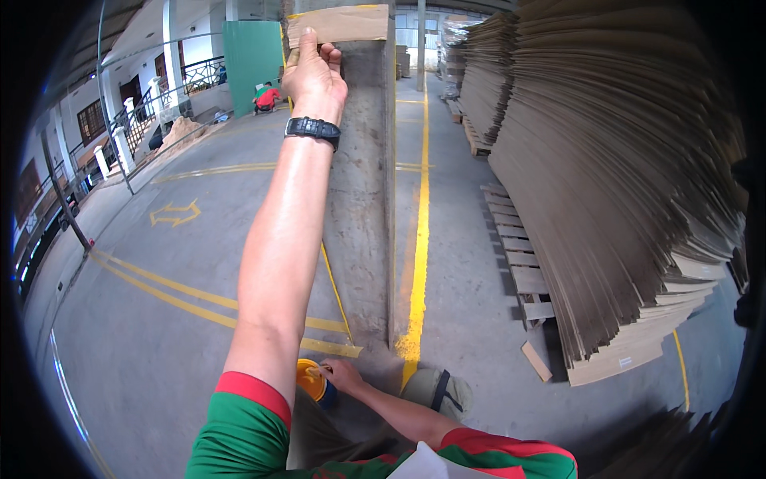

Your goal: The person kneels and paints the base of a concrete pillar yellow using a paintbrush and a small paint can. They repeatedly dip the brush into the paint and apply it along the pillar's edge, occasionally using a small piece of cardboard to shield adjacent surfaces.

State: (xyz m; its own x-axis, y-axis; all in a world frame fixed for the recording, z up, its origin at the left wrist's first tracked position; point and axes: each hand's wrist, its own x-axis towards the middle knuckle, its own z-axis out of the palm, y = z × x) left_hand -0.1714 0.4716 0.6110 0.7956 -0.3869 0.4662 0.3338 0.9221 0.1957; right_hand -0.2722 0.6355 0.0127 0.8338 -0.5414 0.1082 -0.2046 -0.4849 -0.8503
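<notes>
Flat tan cardboard strip (343, 25): matt, smooth. Round yellow-and-blue bucket (306, 378): plastic-looking, glossy. Grey concrete floor (191, 263): matt, worn. Slatted grey-brown wooden pallet (528, 279): rough, unfinished along left edge.

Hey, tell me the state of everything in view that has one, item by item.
Left grip: closed on strip
Strip: held up
Right grip: at can, hold unclear
Can: open
Watch: strapped on
Sheets: stacked, edges splayed
Pallet: loaded
Green panel: upright
</notes>
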